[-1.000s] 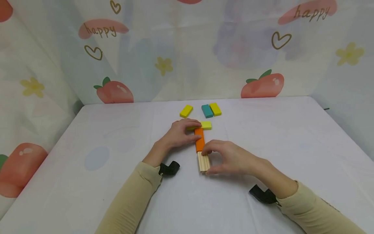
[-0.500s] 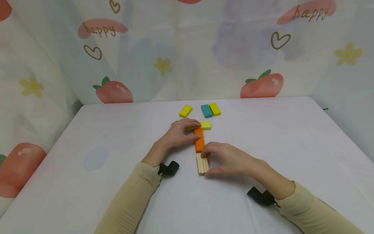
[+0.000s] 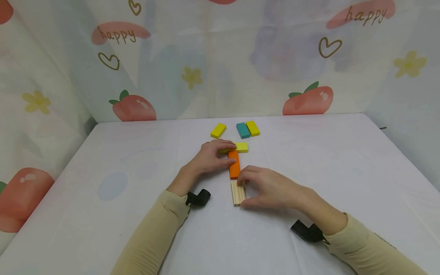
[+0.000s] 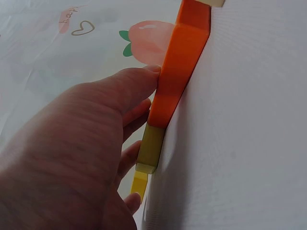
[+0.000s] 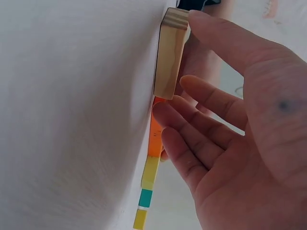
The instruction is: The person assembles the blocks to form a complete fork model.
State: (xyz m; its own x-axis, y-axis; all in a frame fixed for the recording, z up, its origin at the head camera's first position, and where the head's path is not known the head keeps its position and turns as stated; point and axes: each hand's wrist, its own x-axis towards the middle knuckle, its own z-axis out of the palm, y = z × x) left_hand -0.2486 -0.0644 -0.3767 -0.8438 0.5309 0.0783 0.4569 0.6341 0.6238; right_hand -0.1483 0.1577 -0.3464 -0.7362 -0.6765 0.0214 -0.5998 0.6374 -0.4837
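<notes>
My head feed, with twelve o'clock pointing away from the person, has a patterned backdrop [image 3: 240,49] at twelve and a white table [image 3: 154,160] reaching toward six. Tan sleeves [image 3: 148,236] enter from seven and four, each with a black mount [image 3: 199,199] at the cuff.

I see the right hand [image 3: 269,189] half curled at three o'clock of the wood block [image 3: 237,196], pinching it lightly: thumb at the near end, fingertips near the far end. The left hand [image 3: 212,156] is loosely open and grips nothing, its thumb resting on the orange block [image 3: 234,172], its fingers over the crosswise yellow block [image 3: 242,147].

The orange block lies at twelve from the wood block; I cannot tell whether their ends touch. The crosswise yellow block sits just past orange's far end. Beyond it lie a lone yellow block [image 3: 218,130] toward eleven, and a teal block [image 3: 243,130] toward one with the paired yellow block [image 3: 253,128] just beside it.
</notes>
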